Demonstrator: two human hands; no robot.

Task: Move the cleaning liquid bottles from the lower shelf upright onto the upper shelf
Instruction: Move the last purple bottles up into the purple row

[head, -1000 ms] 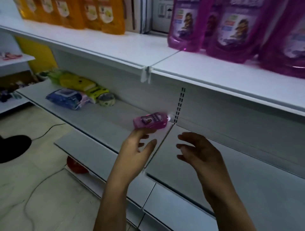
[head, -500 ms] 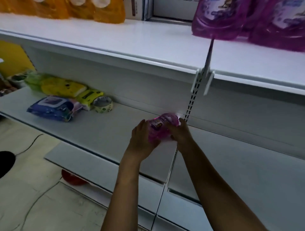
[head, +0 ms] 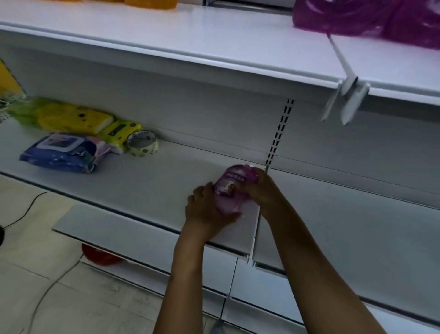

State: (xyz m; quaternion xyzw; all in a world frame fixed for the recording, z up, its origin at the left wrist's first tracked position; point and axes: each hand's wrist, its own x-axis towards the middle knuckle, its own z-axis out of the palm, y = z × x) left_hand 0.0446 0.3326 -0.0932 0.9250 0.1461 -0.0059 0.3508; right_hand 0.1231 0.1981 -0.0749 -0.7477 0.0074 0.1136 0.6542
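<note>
A pink cleaning liquid bottle (head: 230, 190) lies on the lower shelf (head: 166, 181), near the slotted upright at the shelf's back. My left hand (head: 207, 212) grips its lower end from the left. My right hand (head: 264, 190) grips its upper end from the right, fingers curled over the top. The upper shelf (head: 190, 35) runs white across the top of the view, with purple bottles (head: 357, 16) at its right and an orange one (head: 150, 2) at the top edge.
On the lower shelf's left lie yellow packs (head: 71, 116), a blue wipes pack (head: 62, 152) and a tape roll (head: 142, 143). A white divider clip (head: 345, 95) sticks out from the upper shelf's edge. Lower shelves, a red object (head: 100, 257) and a floor cable (head: 47, 293) sit below.
Both hands have closed on the pink bottle, which was lying free with the hands apart below it. The bottle has turned from lying sideways to pointing away from me. The view has shifted left and down.
</note>
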